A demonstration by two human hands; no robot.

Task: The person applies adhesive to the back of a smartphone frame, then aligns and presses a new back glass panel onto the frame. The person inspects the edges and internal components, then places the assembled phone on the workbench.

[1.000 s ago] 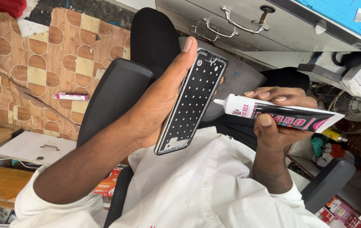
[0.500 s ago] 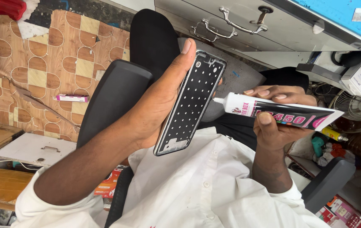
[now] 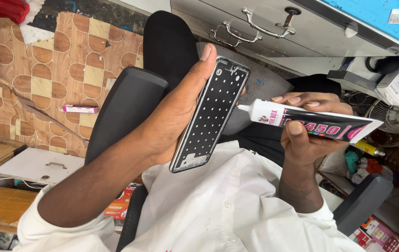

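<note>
My left hand (image 3: 176,116) holds a black phone frame (image 3: 211,114) upright by its edges, its dotted inner face toward the camera. My right hand (image 3: 309,128) grips a glue tube (image 3: 311,122), white at the nozzle end and black and pink along the body. The nozzle tip touches the right edge of the frame about a third of the way down. Both hands are above my lap, over a white shirt (image 3: 218,210).
A black chair armrest (image 3: 124,109) lies left of the frame, and another armrest (image 3: 363,200) at lower right. A small pink tube (image 3: 80,109) lies on the patterned floor. Grey drawers with metal handles (image 3: 264,28) are ahead. Cardboard boxes (image 3: 3,186) sit at lower left.
The nozzle of the glue tube has stayed against the frame's right edge. Both hands hold almost the same position.
</note>
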